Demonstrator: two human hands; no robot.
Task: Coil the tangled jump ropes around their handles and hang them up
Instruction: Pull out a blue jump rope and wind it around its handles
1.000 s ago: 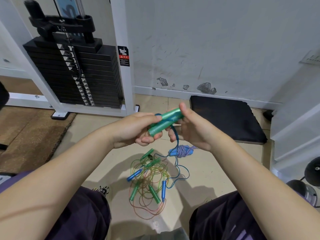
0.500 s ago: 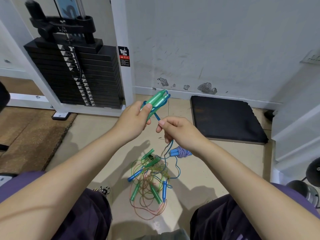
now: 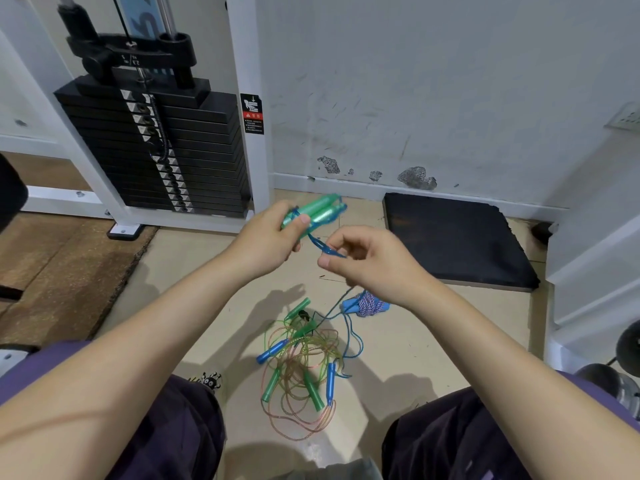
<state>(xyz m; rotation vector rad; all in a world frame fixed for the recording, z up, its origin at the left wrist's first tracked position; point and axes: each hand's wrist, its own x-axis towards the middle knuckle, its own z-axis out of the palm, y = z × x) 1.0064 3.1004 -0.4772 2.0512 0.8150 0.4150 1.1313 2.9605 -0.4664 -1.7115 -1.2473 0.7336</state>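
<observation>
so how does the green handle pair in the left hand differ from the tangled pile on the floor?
The green handle pair is held up side by side in the left hand, blue cord looped round it; the tangled pile lies loose, handles scattered. Pair: one rope; pile: several. Both include green handles.

Two bare forearms reaching forward from the lower corners, meeting near the middle. Left hand raised slightly higher, fingers curled round a pair of green handles, thumb pressed along their near side. Right hand just beside it, palm turned down, thumb and forefinger pinching a blue cord, remaining fingers loosely curled. Hands close together, not touching. Purple sleeves at both upper arms.
</observation>
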